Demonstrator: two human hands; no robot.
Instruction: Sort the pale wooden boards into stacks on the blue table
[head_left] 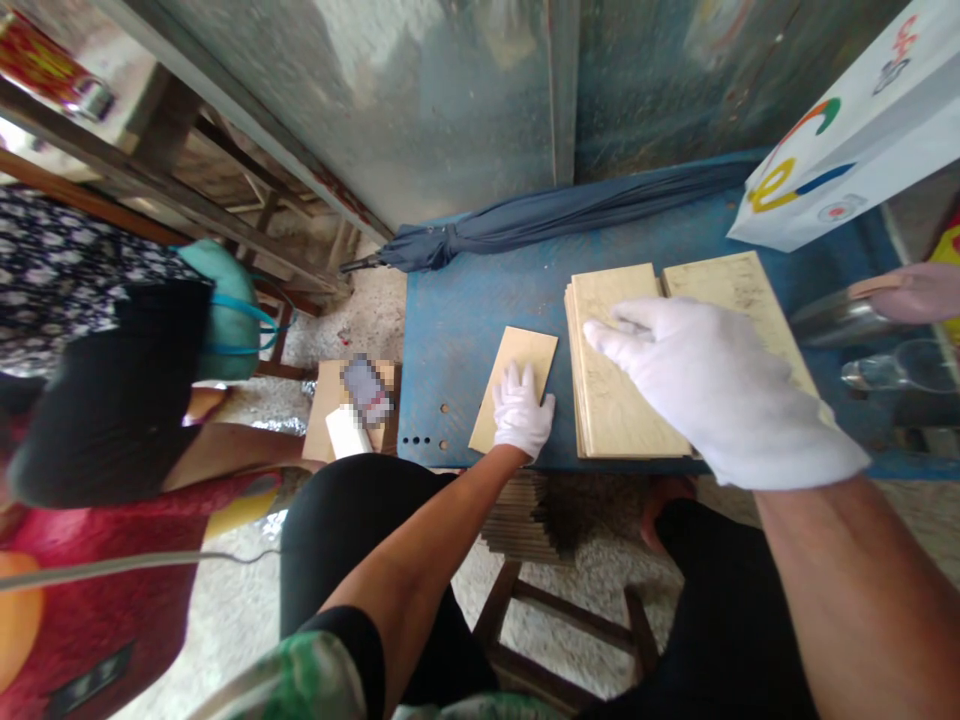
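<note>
Board (534,350) apparently steadied under left hand (521,412), fingers spread.
Right hand (697,370) over board stack (611,415), pinch unclear; lifting likely needs edge grip.

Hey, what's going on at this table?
Someone is working with pale boards at a blue table. Their gloved left hand lies flat on a single board. Their gloved right hand is over a stack of similar boards; whether it touches them, I can't tell. A folded umbrella lies farther back.
</note>
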